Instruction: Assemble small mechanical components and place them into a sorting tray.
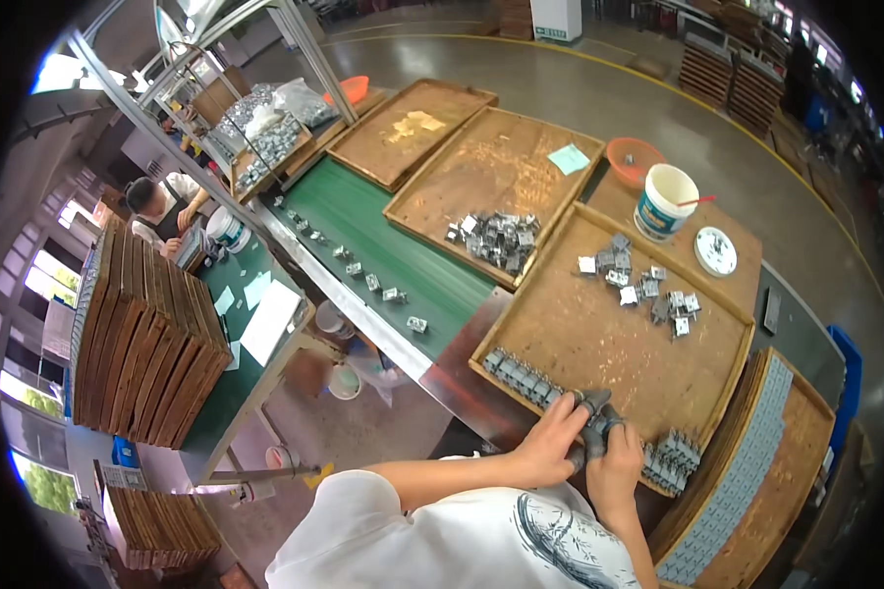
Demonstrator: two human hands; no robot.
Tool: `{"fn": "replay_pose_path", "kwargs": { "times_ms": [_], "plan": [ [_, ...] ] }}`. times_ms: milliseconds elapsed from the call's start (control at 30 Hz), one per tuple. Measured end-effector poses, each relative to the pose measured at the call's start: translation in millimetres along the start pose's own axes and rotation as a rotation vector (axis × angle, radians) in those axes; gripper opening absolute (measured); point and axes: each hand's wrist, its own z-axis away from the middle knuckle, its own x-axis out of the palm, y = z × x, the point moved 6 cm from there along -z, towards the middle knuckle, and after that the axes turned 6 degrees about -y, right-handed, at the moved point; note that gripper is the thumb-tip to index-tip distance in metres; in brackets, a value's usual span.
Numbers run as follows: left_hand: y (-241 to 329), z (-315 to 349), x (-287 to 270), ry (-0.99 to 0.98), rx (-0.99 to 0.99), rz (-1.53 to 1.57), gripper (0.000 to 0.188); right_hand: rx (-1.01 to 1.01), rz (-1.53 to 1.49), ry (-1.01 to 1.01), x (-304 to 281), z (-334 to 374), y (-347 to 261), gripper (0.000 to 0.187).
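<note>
My left hand (553, 439) and my right hand (615, 468) meet at the near edge of a shallow wooden tray (570, 324). Dark grey covers are on some of the fingertips. Both hands are closed, fingers pressed together; what they grip is hidden between them. A row of small grey metal parts (521, 377) lines the near wall, left of my left hand. To the right of my right hand, more such parts (672, 459) stand packed in the near corner. Loose silvery parts (648, 285) lie scattered in the tray's far half.
A green conveyor belt (363, 226) carries spaced metal parts. Beyond are two more trays (432, 196), (373, 123), a white bucket (663, 206) and an orange bowl (631, 157). Filled trays (791, 432) stand at right. Stacked wooden trays (138, 344) and a co-worker (162, 211) are left.
</note>
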Motion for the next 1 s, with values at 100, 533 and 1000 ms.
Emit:
{"fn": "replay_pose_path", "kwargs": {
  "times_ms": [100,533,1000],
  "plan": [
    [-8.9,-3.7,-2.5,0.024,0.066,-0.075,0.077,0.051,-0.092,-0.132,5.2,-1.7,3.5,0.014],
    [2.1,-13.8,11.7,-0.143,0.37,0.073,0.061,0.358,-0.766,-0.286,23.8,29.4,59.2,0.044],
    [1.3,-63.1,68.4,-0.196,0.314,0.226,0.031,0.524,-0.601,0.068,-49.9,61.1,98.1,0.027]
  ]
}}
